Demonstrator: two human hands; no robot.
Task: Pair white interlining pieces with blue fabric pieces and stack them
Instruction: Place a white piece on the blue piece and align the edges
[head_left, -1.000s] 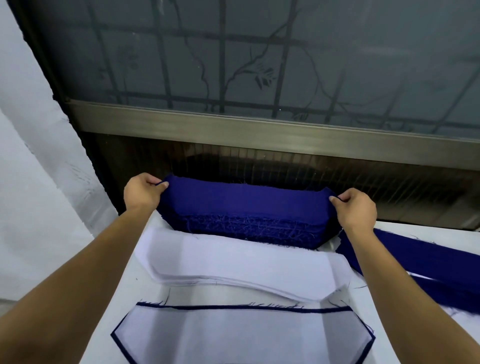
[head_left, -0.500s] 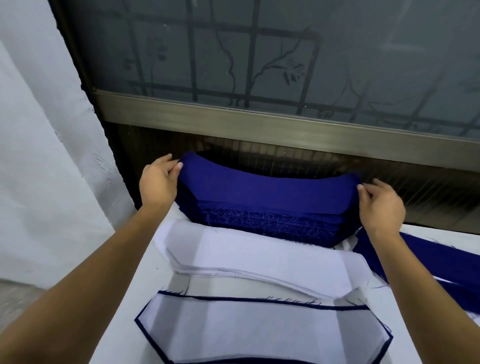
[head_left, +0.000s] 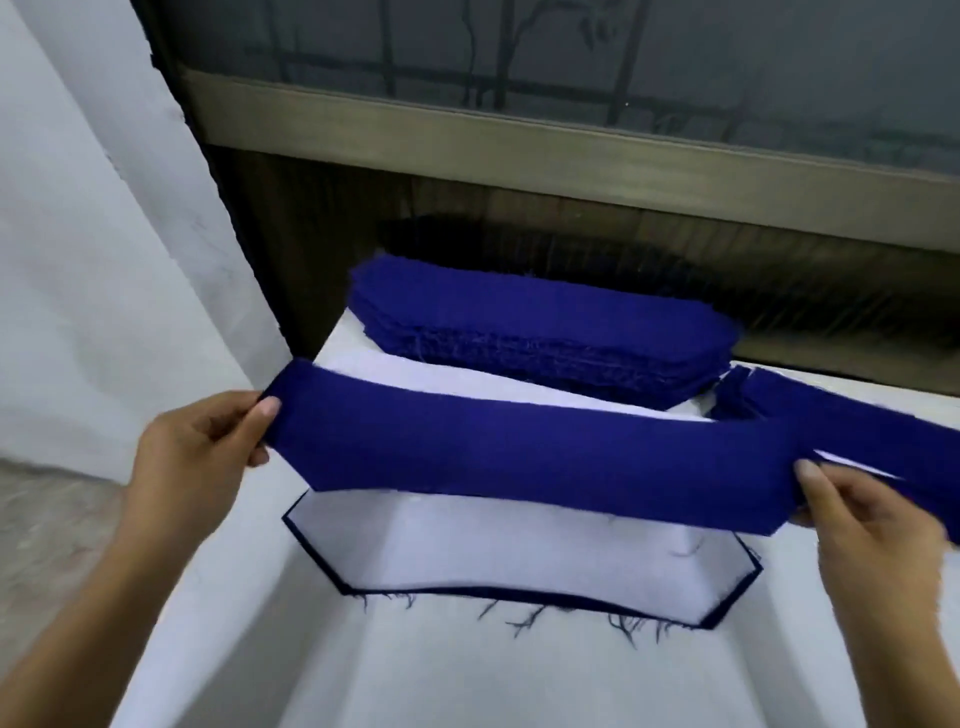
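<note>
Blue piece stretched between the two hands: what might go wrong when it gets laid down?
1. Held only at its ends by the left hand and right hand, the blue piece could sag and land skewed on the paired stack.
2. Loose threads at that stack's front edge might snag it.

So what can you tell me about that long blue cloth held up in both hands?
The blue fabric piece is a long, deep-blue woven strip with angled ends and slightly frayed edges. It is held stretched out flat, running left to right and sloping a little lower at the right. The left hand pinches its left end and the right hand pinches its right end. It is over the white interlining pieces, in front of the blue stack.
</note>
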